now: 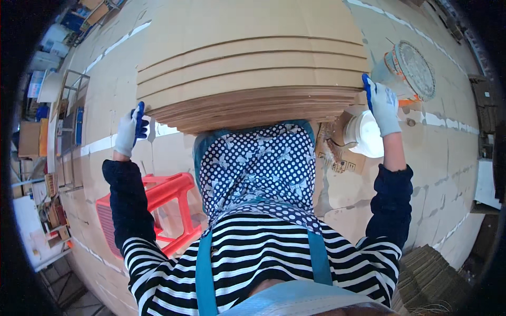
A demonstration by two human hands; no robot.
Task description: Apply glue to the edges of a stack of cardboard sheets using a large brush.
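Note:
A thick stack of flat brown cardboard sheets [253, 100] stands in front of my apron, its upper sheets stepped back one behind another. My left hand [130, 130], in a white glove with blue fingers, is at the stack's near left corner. Its fingers are curled, and the thumb side meets the sheet edge. At the near right corner, my right hand [381, 104], gloved alike, pinches the edge with its blue fingertips. The sheets partly hide both grips, so how many lie between the fingers does not show.
A red plastic stool [182, 210] lies on the floor at left. To the right are a white bucket [367, 134] and a larger stained bucket [408, 71]. More cardboard [435, 282] is piled at lower right. A metal rack [68, 131] stands far left.

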